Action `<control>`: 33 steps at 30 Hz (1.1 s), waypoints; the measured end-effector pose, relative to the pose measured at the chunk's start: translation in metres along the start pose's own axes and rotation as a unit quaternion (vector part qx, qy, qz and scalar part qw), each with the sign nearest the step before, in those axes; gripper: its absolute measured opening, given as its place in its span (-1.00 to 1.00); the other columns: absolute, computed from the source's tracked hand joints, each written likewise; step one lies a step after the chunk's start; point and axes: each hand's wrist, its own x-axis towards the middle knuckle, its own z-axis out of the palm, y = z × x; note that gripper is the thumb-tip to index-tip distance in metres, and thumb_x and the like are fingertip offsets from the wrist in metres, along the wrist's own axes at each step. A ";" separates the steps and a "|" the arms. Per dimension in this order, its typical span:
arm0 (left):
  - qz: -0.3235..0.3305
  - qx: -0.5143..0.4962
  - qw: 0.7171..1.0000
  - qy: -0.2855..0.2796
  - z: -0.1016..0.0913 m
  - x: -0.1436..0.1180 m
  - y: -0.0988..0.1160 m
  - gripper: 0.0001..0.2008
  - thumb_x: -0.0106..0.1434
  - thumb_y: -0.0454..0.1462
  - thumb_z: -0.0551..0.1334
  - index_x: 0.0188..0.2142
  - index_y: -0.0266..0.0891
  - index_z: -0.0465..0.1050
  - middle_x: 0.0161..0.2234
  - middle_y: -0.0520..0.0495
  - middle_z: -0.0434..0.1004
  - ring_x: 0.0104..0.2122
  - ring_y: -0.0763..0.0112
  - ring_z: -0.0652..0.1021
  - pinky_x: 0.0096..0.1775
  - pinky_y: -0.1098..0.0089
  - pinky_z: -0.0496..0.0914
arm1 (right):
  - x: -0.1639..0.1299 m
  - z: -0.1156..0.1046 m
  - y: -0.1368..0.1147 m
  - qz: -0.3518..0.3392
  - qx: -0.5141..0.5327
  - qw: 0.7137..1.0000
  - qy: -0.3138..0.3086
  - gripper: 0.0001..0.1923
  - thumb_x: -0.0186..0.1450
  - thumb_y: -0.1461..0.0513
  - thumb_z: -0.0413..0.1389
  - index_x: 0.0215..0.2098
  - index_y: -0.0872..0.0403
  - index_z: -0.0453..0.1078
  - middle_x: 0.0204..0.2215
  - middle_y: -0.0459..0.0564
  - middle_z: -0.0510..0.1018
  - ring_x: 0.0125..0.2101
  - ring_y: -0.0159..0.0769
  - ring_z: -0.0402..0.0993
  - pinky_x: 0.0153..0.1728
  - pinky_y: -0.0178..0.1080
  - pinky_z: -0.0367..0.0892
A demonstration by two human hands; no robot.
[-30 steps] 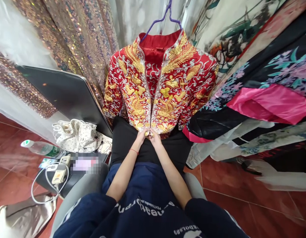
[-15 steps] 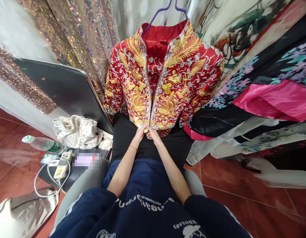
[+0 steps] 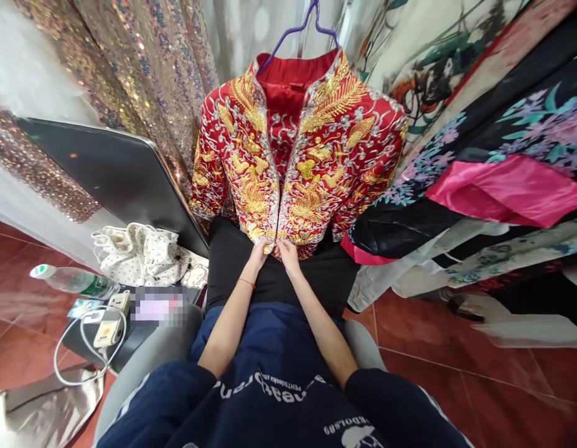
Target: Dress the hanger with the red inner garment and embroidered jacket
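Red floor tiles (image 3: 10,252) show leftmost, then sequinned fabric (image 3: 143,68). I see the left hand (image 3: 258,255) and right hand (image 3: 287,255), fingers pinching the front hem of a red embroidered jacket (image 3: 311,162) over the far edge of black cloth (image 3: 328,280); dark floral fabric (image 3: 526,130) hangs at right.

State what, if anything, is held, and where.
The left hand and right hand hold the red jacket by the bottom of its front edges.
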 end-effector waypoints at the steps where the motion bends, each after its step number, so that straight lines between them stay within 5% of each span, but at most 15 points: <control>1: -0.002 -0.002 1.000 -0.004 0.001 -0.001 0.001 -0.77 0.07 -0.26 0.43 -0.30 -0.36 0.54 -0.44 -0.05 0.56 -0.36 0.35 0.58 -0.21 0.33 0.48 | 0.000 -0.001 -0.001 -0.008 -0.007 1.000 0.003 -0.77 0.20 0.13 0.21 -0.54 0.04 0.35 -0.69 -0.23 0.38 -0.65 -0.49 0.27 -0.54 -0.43 0.25; 12: -0.014 -0.003 0.999 -0.046 0.001 -0.010 0.007 -0.53 -0.08 -0.32 0.53 -0.12 -0.31 0.57 -0.22 -0.17 0.67 -0.21 0.23 0.64 -0.09 0.25 0.49 | -0.001 0.001 0.001 -0.007 -0.052 0.999 0.013 -0.80 0.22 0.18 0.17 -0.49 -0.01 0.24 -0.71 -0.29 0.29 -0.67 -0.47 0.19 -0.58 -0.43 0.16; 21: 0.000 -0.001 1.000 0.013 -0.004 0.002 0.001 -0.60 -0.06 -0.27 0.54 -0.22 -0.34 0.56 -0.31 -0.15 0.66 -0.32 0.35 0.62 -0.20 0.34 0.48 | 0.027 0.017 -0.017 0.044 -0.150 0.987 0.031 -0.70 0.24 0.29 0.26 -0.56 0.04 0.26 -0.51 -0.11 0.46 -0.31 -0.36 0.45 -0.38 -0.40 0.29; 24: 0.001 0.003 0.999 0.034 -0.008 0.007 0.000 -0.64 -0.05 -0.23 0.54 -0.30 -0.36 0.53 -0.48 -0.04 0.58 -0.47 0.47 0.55 -0.31 0.42 0.45 | 0.041 0.029 -0.020 0.103 -0.151 0.983 0.005 -0.87 0.35 0.18 0.21 -0.28 0.10 0.45 -0.23 -0.02 0.56 -0.22 -0.34 0.50 -0.19 -0.25 0.45; 27: 0.009 0.004 0.998 0.054 -0.010 0.011 -0.002 -0.68 0.00 -0.21 0.51 -0.36 -0.36 0.50 -0.63 0.09 0.43 -0.60 0.58 0.44 -0.40 0.49 0.40 | 0.049 0.036 -0.018 0.149 -0.122 0.981 -0.021 -0.67 0.41 0.09 0.12 0.06 0.08 0.40 0.03 0.06 0.50 -0.08 -0.25 0.51 -0.06 -0.07 0.49; 33: 0.024 0.008 0.996 0.090 -0.009 0.011 -0.004 -0.72 0.02 -0.25 0.50 -0.33 -0.36 0.52 -0.57 0.03 0.52 -0.58 0.59 0.49 -0.40 0.51 0.41 | 0.046 0.044 -0.020 0.188 -0.041 0.981 -0.027 -0.61 0.40 0.08 0.14 0.12 0.09 0.37 0.06 0.08 0.48 -0.03 -0.19 0.50 -0.03 -0.03 0.48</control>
